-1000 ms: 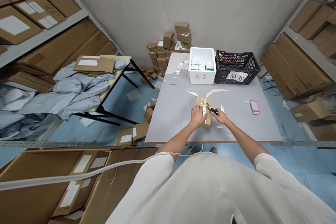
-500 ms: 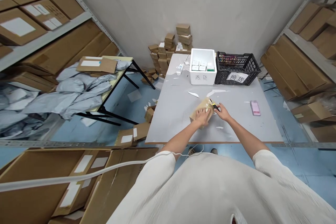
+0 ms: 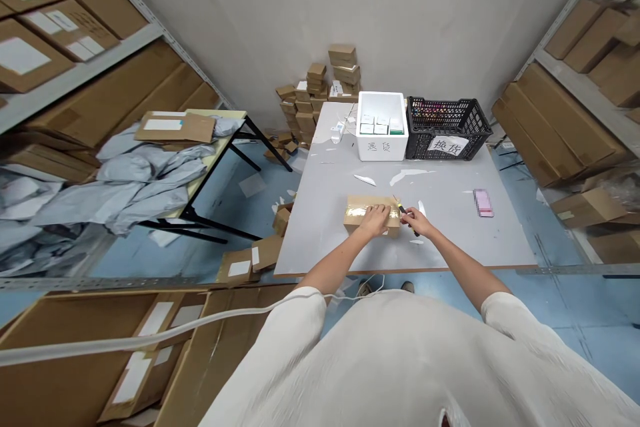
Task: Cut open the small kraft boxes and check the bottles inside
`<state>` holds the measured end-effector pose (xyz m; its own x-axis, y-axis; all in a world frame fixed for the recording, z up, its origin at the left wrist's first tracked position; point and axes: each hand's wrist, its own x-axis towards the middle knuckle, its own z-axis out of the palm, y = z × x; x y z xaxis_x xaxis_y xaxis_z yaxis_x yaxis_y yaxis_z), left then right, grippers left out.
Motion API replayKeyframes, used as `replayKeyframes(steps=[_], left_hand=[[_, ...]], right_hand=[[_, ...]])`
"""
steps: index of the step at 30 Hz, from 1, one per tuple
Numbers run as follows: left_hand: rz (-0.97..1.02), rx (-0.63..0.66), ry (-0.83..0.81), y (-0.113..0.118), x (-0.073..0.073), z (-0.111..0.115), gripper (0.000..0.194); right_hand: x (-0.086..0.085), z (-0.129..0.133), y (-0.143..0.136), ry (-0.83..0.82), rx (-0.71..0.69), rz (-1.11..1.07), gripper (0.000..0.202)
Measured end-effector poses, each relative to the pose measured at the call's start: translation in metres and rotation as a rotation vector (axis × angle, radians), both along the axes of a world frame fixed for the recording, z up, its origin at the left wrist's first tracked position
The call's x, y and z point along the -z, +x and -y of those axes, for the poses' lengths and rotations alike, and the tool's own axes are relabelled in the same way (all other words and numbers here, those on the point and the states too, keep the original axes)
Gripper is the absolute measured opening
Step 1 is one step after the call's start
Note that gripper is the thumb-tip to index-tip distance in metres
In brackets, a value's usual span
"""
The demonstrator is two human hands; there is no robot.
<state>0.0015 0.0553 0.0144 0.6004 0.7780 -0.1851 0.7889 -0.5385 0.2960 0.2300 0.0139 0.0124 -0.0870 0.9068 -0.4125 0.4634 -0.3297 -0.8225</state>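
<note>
The left hand (image 3: 376, 219) presses flat on a taped cardboard box (image 3: 369, 212); the right hand (image 3: 415, 221) grips a black cutter (image 3: 403, 212). Far off, the black crate's label (image 3: 448, 145) reads 换货.

A cardboard box (image 3: 371, 215) is lying on the table (image 3: 450, 240), under the left hand (image 3: 375, 219). The right hand (image 3: 415, 221) is sitting just right of it, gripping a cutter (image 3: 403, 211). Behind, a foam box (image 3: 383, 125) is standing left of a crate (image 3: 447, 127).
</note>
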Motion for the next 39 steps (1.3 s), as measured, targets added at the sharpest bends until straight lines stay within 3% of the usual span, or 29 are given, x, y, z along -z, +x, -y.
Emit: replayKeyframes(steps=[4,8,15,22,31,37,39], left_hand=[[-0.026,0.03,-0.009,0.001,0.0,0.002,0.072],[-0.044,0.033,-0.011,0.001,0.002,0.001,0.072],[-0.058,0.03,-0.006,0.003,0.007,0.003,0.07],[-0.063,0.023,-0.011,0.001,0.01,0.006,0.072],[-0.038,0.008,-0.005,-0.002,0.017,0.007,0.076],[-0.033,0.017,-0.002,-0.002,0.017,0.008,0.077],[-0.042,0.025,0.007,-0.002,0.015,0.009,0.078]], right_hand=[[-0.012,0.003,0.019,-0.027,0.032,0.004,0.03],[-0.018,0.001,0.048,-0.033,-0.021,0.063,0.026],[-0.016,-0.015,0.076,0.095,-0.269,0.246,0.027],[-0.009,-0.038,0.068,0.122,-0.412,0.462,0.028],[-0.008,-0.034,0.07,-0.183,-0.39,0.187,0.032],[-0.006,-0.027,0.062,-0.027,-0.355,0.268,0.025],[-0.009,-0.026,0.061,-0.073,-0.374,0.254,0.023]])
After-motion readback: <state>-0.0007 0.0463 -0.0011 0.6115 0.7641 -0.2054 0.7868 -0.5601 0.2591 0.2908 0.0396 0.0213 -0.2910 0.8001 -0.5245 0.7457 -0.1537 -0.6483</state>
